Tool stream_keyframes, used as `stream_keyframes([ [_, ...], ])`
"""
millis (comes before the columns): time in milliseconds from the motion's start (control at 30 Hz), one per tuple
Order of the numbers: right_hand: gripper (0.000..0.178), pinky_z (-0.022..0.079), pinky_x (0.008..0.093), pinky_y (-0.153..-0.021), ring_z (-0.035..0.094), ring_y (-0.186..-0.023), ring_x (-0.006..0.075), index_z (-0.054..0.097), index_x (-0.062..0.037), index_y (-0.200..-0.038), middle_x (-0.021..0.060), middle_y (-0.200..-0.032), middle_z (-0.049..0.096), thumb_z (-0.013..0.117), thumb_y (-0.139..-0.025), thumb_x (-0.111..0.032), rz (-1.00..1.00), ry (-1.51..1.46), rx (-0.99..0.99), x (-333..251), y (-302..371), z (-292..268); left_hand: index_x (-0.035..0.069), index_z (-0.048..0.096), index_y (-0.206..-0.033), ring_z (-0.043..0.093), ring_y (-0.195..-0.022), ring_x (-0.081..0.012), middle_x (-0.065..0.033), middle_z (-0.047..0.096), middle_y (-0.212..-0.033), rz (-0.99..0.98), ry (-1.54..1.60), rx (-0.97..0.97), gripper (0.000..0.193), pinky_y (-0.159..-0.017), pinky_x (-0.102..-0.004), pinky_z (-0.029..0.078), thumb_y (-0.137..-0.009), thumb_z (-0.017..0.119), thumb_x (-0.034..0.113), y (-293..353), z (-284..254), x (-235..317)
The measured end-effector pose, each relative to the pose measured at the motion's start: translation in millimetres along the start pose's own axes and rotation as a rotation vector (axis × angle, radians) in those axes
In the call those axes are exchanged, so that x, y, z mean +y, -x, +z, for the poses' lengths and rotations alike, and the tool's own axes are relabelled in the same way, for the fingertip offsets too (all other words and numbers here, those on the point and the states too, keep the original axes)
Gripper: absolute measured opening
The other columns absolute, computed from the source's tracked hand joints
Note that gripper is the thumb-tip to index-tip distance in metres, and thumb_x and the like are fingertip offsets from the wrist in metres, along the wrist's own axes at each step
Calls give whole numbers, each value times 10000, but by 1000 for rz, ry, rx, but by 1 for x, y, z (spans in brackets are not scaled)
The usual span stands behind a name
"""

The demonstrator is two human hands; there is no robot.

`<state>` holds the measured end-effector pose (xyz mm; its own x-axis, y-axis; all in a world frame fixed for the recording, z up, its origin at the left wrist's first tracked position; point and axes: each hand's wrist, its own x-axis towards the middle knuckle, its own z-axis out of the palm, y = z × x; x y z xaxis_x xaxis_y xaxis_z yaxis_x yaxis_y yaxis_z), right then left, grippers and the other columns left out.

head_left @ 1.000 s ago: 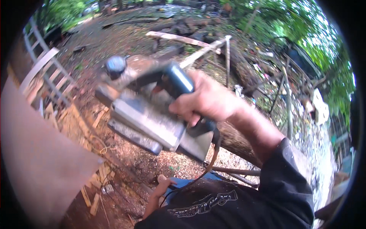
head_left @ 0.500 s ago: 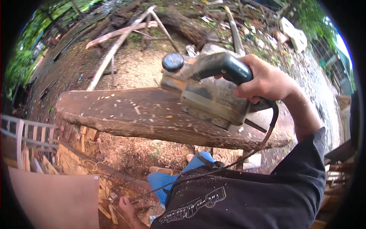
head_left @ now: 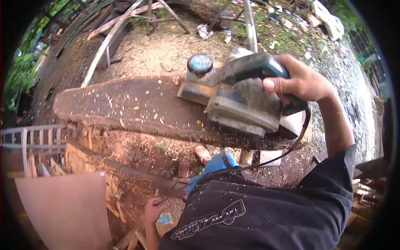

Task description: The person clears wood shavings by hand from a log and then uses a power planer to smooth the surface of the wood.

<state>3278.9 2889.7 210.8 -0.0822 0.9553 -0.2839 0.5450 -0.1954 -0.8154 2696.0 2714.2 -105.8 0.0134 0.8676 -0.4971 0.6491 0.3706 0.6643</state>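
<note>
My right hand grips the dark rear handle of a dusty electric hand planer, fingers wrapped round it and thumb on the near side. The planer has a round front knob that no hand touches. It rests near the right end of a long, rough-edged wooden slab scattered with pale shavings. A dark power cord runs from behind the handle, across my body, to my left hand. That hand is low at the left, closed on the cord, away from the slab.
A plain brown board stands at the lower left, beside a slatted frame and wood scraps. Beyond the slab, a pole trestle stands over shavings, and litter lies on the ground. My foot in a clog shows below the slab.
The planer now sits flatter on the slab, nearer its right end in view. My left hand has moved up and right, still with the cord. The whole view has shifted.
</note>
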Motion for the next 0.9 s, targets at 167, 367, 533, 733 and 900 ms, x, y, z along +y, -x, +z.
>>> stream_keyframes([
  [167, 401, 446, 237, -486, 550, -531, 85, 619, -10, -928, 30, -678, 616, 692, -774, -373, -230, 187, -8, -4, -10, 8, -3, 633, -867, 632, -687, -253, -151, 647, -750, -13, -479, -85, 275, -629, -361, 485, -740, 725, 223, 32, 91, -95],
  [367, 462, 481, 312, -570, 588, -578, 193, 633, -17, -1036, 79, -674, 626, 729, -736, -356, -259, 405, -212, -16, -7, -15, -11, 618, -790, 532, -561, -253, -157, 576, -640, -125, -50, 308, 320, -576, -358, 432, -818, 673, 302, 55, 194, -41],
  [533, 271, 381, 198, -412, 473, -434, 47, 599, -35, -915, -18, -567, 521, 682, -793, -262, -429, 387, -158, 13, -7, -3, -22, 579, -746, 463, -554, -179, -99, 504, -587, -177, 87, 618, 331, -538, -342, 387, -871, 631, 280, 113, 226, -20],
  [733, 217, 394, 205, -412, 488, -423, 57, 609, -37, -850, -12, -572, 531, 684, -780, -228, -290, 392, -84, 18, 2, -11, 6, 567, -770, 437, -640, -90, 10, 482, -668, -222, 515, 940, 226, -565, -275, 383, -914, 585, 180, 165, 234, -51],
  [900, 215, 389, 217, -435, 483, -440, 61, 604, -37, -853, -14, -569, 528, 684, -774, -220, -233, 338, -167, 10, 10, -9, 6, 563, -770, 428, -626, -93, 4, 494, -681, -251, 381, 1023, 242, -579, -275, 386, -920, 581, 195, 169, 196, 1],
])
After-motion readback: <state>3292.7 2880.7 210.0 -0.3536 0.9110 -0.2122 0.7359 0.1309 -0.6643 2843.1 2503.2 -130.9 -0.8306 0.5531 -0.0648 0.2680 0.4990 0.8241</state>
